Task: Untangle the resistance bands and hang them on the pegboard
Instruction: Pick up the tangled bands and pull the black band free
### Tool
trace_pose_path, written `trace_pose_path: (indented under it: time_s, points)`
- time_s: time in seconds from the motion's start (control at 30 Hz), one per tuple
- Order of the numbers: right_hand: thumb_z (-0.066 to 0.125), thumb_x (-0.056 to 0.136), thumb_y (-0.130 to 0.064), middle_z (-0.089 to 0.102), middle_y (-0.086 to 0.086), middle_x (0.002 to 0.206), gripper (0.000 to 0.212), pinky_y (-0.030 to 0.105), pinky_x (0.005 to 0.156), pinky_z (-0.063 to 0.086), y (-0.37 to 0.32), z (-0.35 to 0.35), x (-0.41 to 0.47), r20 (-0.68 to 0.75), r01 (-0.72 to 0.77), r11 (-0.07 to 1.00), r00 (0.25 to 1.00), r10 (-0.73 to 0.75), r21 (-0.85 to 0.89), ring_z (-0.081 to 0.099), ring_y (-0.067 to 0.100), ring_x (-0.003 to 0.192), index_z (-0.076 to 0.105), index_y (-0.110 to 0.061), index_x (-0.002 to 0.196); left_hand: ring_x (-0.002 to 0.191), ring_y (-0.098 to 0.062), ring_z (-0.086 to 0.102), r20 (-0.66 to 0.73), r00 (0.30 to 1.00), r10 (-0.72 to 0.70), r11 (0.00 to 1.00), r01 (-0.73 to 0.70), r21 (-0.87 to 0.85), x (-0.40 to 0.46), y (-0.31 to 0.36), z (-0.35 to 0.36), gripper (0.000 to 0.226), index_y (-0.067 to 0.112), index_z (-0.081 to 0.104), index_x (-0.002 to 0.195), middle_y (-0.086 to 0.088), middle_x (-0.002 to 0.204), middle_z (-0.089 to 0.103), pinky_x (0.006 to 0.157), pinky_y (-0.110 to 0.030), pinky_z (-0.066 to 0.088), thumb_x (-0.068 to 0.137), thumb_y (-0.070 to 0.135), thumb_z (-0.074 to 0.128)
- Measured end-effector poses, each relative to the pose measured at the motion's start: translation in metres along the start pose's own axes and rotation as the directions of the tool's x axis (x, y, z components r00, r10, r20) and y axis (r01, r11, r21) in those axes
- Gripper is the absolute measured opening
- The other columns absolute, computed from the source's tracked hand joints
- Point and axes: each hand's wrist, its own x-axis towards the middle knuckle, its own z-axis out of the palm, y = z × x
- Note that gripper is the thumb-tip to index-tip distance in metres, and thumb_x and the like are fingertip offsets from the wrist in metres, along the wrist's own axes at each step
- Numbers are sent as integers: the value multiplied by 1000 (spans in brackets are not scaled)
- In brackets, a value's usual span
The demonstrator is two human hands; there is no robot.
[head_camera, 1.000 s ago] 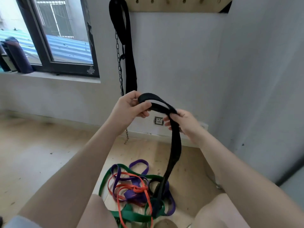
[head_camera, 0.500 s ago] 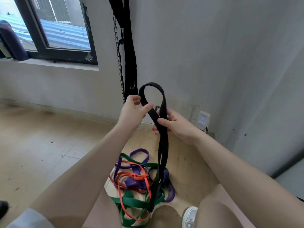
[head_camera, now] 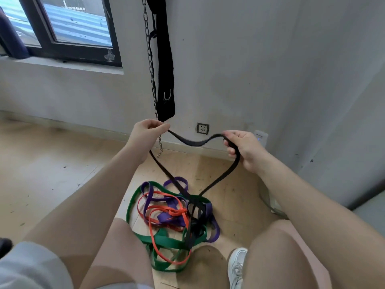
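Observation:
A black resistance band (head_camera: 192, 141) stretches between my two hands and sags in the middle. My left hand (head_camera: 146, 132) pinches one side of its loop. My right hand (head_camera: 242, 148) grips the other side with curled fingers. Both strands run down into a tangled pile on the floor between my knees. In that pile lie a green band (head_camera: 164, 240), an orange band (head_camera: 162, 213) and a purple band (head_camera: 166, 215), wound through each other. The pegboard is out of view.
A black padded belt (head_camera: 165, 65) and a metal chain (head_camera: 151, 67) hang on the wall just behind my left hand. A wall socket (head_camera: 202, 128) sits low on the wall. A window (head_camera: 62, 28) is at the upper left. My white shoe (head_camera: 236, 265) stands right of the pile.
My hands have moved apart, spreading the black band's loop wide from an upright narrow loop. The view has tilted down, so the pegboard has left the frame.

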Motion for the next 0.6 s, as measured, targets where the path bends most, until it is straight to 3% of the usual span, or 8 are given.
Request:
trace_pose_path:
  time_s: [0.1,0.17,0.3,0.43,0.5,0.6]
  points:
    - [40,98,-8,44,3,64,20,16,37,25,-11,-5,2,-27,26,988,999,-22,151,33,5,35,57,-4,90,64,-4,45,71,997,43,996,-49,78,-1,-9,-3,13,16,63,97,9,76,56,64,-18,39,85,22,65]
    - [38,98,-8,45,3,65,20,17,40,27,-18,-10,6,-78,64,982,996,-50,179,36,6,37,57,-8,90,57,-7,42,112,993,32,999,-31,-8,-4,-10,-2,11,16,63,95,7,69,51,55,-19,38,87,23,64]
    - [39,99,-8,49,3,69,19,20,52,32,-13,-6,15,-142,60,994,987,-72,-89,39,11,52,57,-12,93,54,-7,45,206,979,4,891,90,-445,-9,10,8,7,13,61,92,0,75,52,51,-19,41,92,15,54]
    - [42,99,-10,56,2,74,23,19,58,37,10,6,24,-121,67,963,987,-101,-263,45,13,64,60,-20,90,69,-12,56,290,950,115,830,69,-554,-18,41,21,26,10,62,108,-6,91,60,69,-26,48,93,1,42]
    - [40,100,-17,61,-3,94,23,20,75,40,23,13,25,-67,82,914,991,-118,-396,52,12,87,63,-22,101,74,-13,61,268,952,151,820,31,-571,-20,48,28,32,10,59,115,-5,95,63,73,-25,52,92,-5,42]
    - [31,102,-31,43,-5,139,38,22,104,25,48,26,10,-66,161,864,974,-218,-477,37,7,127,49,-20,133,81,-13,66,228,963,146,836,4,-549,-18,50,41,40,9,53,126,-3,100,63,79,-24,55,91,-9,45]
